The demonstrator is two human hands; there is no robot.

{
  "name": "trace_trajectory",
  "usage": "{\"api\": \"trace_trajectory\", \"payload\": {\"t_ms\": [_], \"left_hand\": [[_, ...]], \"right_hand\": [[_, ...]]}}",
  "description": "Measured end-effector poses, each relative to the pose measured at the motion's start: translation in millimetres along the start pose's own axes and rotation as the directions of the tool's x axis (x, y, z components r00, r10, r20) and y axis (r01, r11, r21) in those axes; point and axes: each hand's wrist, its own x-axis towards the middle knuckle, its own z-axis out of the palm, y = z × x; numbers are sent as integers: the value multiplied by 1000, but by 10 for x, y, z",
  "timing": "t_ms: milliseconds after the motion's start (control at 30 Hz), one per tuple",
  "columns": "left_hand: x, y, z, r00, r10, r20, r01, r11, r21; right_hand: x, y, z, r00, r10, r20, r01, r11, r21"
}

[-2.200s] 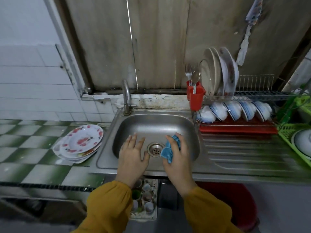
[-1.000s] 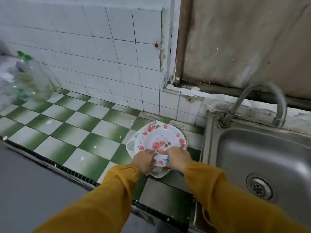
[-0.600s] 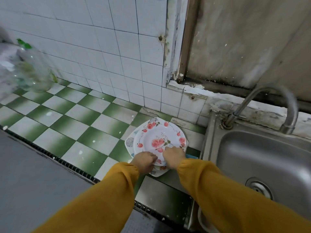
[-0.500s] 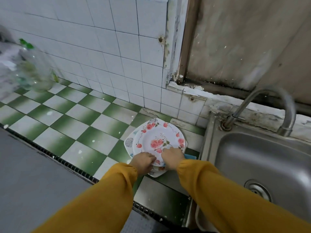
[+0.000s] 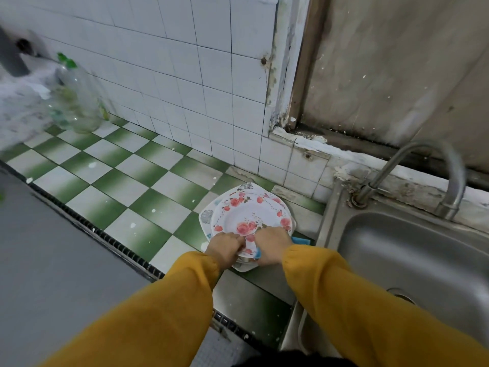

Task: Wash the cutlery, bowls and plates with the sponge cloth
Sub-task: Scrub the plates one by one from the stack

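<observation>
A stack of white plates with red flowers (image 5: 251,213) lies on the green-and-white tiled counter (image 5: 119,181), just left of the steel sink (image 5: 412,255). My left hand (image 5: 225,246) grips the near rim of the top plate. My right hand (image 5: 272,243) grips the same rim beside it and also holds the blue sponge cloth (image 5: 300,240), which sticks out from under the hand on the right and at the wrist. The lower plates show only at their edges.
A curved steel tap (image 5: 434,176) stands behind the sink. A clear plastic bottle with a green cap (image 5: 76,102) sits at the far left against the white tiled wall. The counter's dark front edge (image 5: 105,234) runs diagonally at the left.
From the sink, both hands moved left to the plate stack and took hold of the top plate's near rim. In the last half second they hardly moved.
</observation>
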Motion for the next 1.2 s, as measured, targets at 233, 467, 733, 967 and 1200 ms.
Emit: {"api": "trace_trajectory", "payload": {"t_ms": [233,467,733,967,1200], "left_hand": [[-150,-8,-68,999,47,-3,-47,998,51],[-306,20,-167,993,107,53,-108,994,18],[-370,141,-441,997,79,8,-74,959,-273],[-443,422,-701,859,-424,-286,-55,480,-876],[-557,734,-1342,600,-769,-219,-407,-59,-911]], "right_hand": [[-173,-34,-140,1000,-22,-11,22,999,31],[-354,-34,-330,999,-50,-6,50,999,-4],[-605,270,-661,990,69,-127,-22,940,340],[-789,469,-819,727,686,-41,119,-67,991],[-834,26,-977,717,697,8,449,-471,759]]}}
